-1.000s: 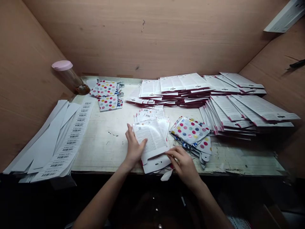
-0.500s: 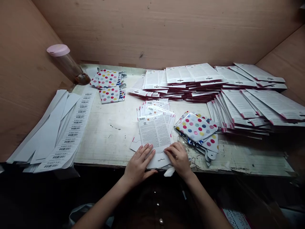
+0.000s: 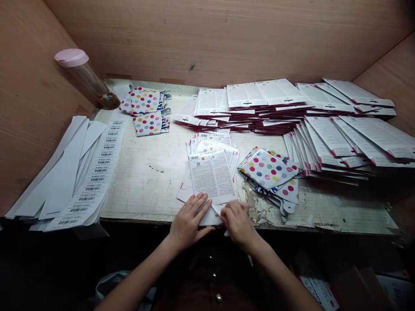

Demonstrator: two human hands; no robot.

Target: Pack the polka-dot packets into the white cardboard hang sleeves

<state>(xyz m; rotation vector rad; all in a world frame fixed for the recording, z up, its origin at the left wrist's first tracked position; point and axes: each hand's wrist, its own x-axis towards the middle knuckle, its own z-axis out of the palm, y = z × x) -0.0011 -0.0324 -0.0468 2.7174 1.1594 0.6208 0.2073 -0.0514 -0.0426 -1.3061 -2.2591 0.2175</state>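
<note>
My left hand (image 3: pixel 189 222) lies flat with its fingers stretched over the lower part of a white printed packet (image 3: pixel 212 178) at the table's front edge. At the packet's lower right corner, my right hand (image 3: pixel 237 222) is closed, its fingers curled in a pinch. What is between those fingertips is hidden. A small bit of white strip (image 3: pixel 226 233) shows below that hand. Under and behind the packet lie several more printed packets (image 3: pixel 205 145), fanned out. Just right of my right hand rests a pile of polka-dot pouches (image 3: pixel 268 169) with grey hanger tabs.
Tall stacks of printed packets (image 3: pixel 259 96) fill the back, with more packets (image 3: pixel 324 142) at the right. On the left lie barcode label sheets (image 3: pixel 94 181). Behind them a pink-lidded bottle (image 3: pixel 87 77) leans against the wooden wall, near other polka-dot pouches (image 3: pixel 147 125).
My right hand has shifted slightly left and its fingers have curled more, covering the packet's hanging hole and most of the white strip. My left hand stays in place. The view has tilted slightly.
</note>
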